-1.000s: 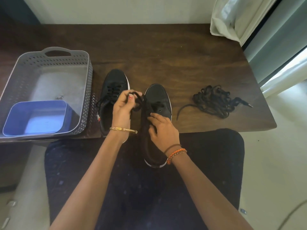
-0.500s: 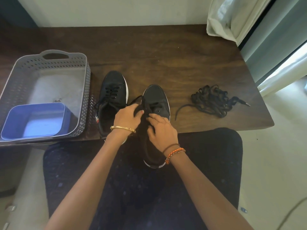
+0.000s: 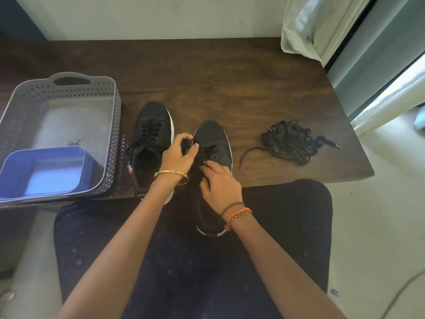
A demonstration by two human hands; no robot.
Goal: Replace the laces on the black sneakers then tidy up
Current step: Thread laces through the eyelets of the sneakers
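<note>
Two black sneakers lie on the dark wooden table (image 3: 230,77). The left sneaker (image 3: 151,134) is laced and lies toe away from me. The right sneaker (image 3: 212,139) hangs half over the near table edge onto my lap. My left hand (image 3: 178,155) pinches a black lace at that shoe's left eyelets. My right hand (image 3: 218,183) rests on its tongue, fingers curled round the lace there. A loose heap of black laces (image 3: 291,142) lies to the right of the shoes.
A grey perforated basket (image 3: 110,125) stands at the left table edge, with a blue plastic tub (image 3: 43,171) in its near corner. A white curtain (image 3: 322,24) hangs at the far right corner. My dark-clothed lap fills the foreground.
My left hand dropped toward the shoe half a second ago and has now lifted again, pulling the lace up and away. My right hand stayed on the right sneaker's tongue.
</note>
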